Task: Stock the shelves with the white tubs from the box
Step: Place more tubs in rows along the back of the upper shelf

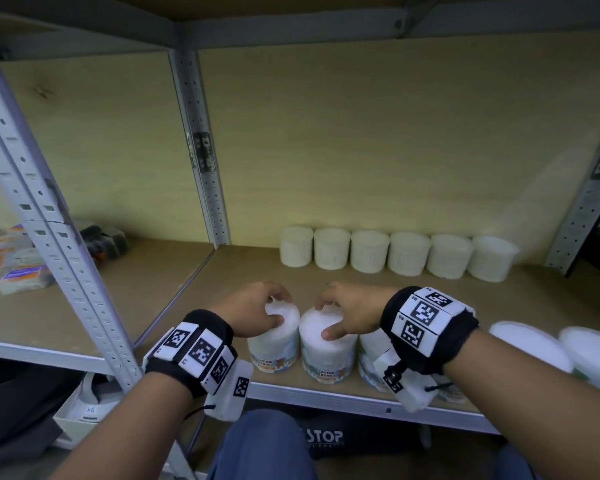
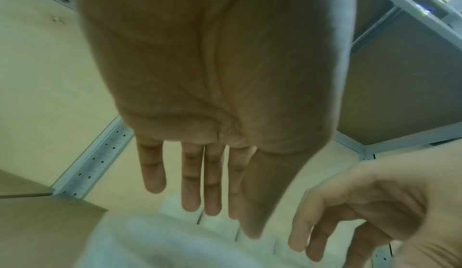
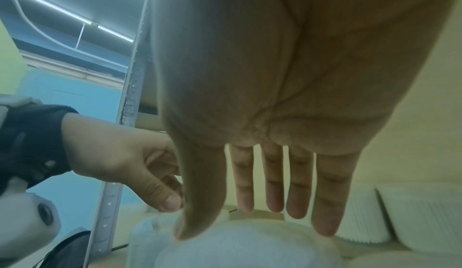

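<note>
Your head camera looks down onto the shelf (image 1: 243, 268); wrist cameras, close beneath left hand (image 1: 253, 308) and right hand (image 1: 352, 311), face 12 o'clock. All share the front tubs (image 1: 328, 344).

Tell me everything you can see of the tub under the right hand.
The tub is a short upright cylinder, seemingly clear plastic packed with white cotton buds. It has a pale lid and a label round its base reading COTTON BUDS. It stands in the front row at the shelf's front edge, close beside a neighbouring tub. The right hand lies on its lid, thumb on top and fingertips at the far rim. Whether it grips cannot be told.
</note>
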`<state>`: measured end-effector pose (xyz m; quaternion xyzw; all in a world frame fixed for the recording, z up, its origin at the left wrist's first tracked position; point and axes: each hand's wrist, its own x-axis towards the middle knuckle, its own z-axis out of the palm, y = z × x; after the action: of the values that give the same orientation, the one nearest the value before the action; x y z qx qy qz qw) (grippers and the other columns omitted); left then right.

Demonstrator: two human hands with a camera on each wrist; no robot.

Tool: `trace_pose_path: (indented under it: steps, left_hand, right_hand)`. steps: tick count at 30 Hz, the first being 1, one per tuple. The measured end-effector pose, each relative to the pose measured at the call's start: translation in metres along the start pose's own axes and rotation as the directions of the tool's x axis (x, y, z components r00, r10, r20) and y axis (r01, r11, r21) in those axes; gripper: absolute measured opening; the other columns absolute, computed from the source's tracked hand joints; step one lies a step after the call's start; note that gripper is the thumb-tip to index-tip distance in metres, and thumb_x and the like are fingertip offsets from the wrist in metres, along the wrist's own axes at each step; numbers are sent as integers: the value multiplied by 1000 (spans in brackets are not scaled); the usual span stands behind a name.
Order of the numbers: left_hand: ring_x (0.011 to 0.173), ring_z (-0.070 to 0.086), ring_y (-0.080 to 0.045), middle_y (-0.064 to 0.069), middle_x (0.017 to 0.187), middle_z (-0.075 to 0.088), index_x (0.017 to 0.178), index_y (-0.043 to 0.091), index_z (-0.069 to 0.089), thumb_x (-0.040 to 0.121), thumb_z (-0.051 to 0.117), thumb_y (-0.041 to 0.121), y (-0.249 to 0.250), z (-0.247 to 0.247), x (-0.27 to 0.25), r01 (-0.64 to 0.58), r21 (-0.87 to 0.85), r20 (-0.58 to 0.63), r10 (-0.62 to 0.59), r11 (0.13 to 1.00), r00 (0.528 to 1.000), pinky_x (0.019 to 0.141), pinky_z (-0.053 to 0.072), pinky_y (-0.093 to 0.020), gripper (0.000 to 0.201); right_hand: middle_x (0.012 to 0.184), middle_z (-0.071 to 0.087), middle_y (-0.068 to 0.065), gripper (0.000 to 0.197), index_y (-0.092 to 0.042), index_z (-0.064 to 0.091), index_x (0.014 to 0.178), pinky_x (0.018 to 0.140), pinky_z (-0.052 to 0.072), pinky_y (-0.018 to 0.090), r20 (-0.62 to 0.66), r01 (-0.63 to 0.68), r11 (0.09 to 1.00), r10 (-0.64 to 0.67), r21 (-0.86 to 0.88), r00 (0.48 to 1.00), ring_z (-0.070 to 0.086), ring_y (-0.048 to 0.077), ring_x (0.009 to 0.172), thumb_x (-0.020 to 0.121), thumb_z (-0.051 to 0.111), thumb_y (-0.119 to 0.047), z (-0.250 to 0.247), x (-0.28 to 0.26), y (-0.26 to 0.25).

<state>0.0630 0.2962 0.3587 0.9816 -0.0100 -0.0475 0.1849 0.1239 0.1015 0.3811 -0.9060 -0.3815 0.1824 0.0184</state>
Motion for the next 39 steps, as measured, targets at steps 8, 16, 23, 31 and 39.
trace_pose_path:
  steps: [8, 16, 23, 31, 39]
  left_hand:
    - [115, 52, -11, 3, 133, 54, 134, 21, 49, 87, 62, 22, 45, -9, 33, -43, -50, -45, 41, 998, 998, 89, 39, -19, 48]
    - [118, 52, -14, 0, 132, 53, 134, 18, 49, 88, 60, 23, 118, -9, 89, -139, -31, -49, 138, 990, 989, 88, 38, -18, 47]
    - [120, 51, -19, -3, 135, 49, 134, 16, 48, 90, 59, 29, 183, 0, 156, -217, -18, -40, 216, 976, 975, 89, 37, -22, 47]
    - [118, 51, -24, -8, 134, 47, 133, 13, 48, 90, 58, 29, 236, 30, 242, -231, -14, 10, 231, 973, 973, 94, 43, -29, 47]
    - [128, 44, -25, -9, 140, 41, 135, 12, 44, 90, 58, 31, 265, 60, 308, -220, 36, 69, 217, 975, 974, 105, 41, -36, 51]
  right_hand:
    - [134, 52, 3, 53, -17, 52, 129, 97, 46, 31, -121, -91, 986, 108, 138, 987, 53, 19, 119, 85, 65, -43, -21, -16, 53]
    - [125, 57, 1, 43, -18, 56, 126, 89, 45, 25, -224, -215, 966, 244, 144, 944, 55, 16, 105, 89, 61, -40, -44, -44, 131]
    - [124, 58, 3, 39, -17, 59, 123, 91, 44, 27, -259, -371, 912, 407, 176, 876, 56, 20, 107, 90, 59, -37, -60, -60, 213]
    - [129, 52, 5, 40, -15, 55, 125, 96, 41, 28, -233, -496, 840, 539, 220, 809, 51, 21, 116, 91, 58, -37, -60, -58, 297]
    - [137, 47, 6, 43, -12, 51, 129, 102, 39, 30, -234, -562, 802, 596, 202, 768, 47, 22, 125, 92, 56, -34, -58, -29, 356]
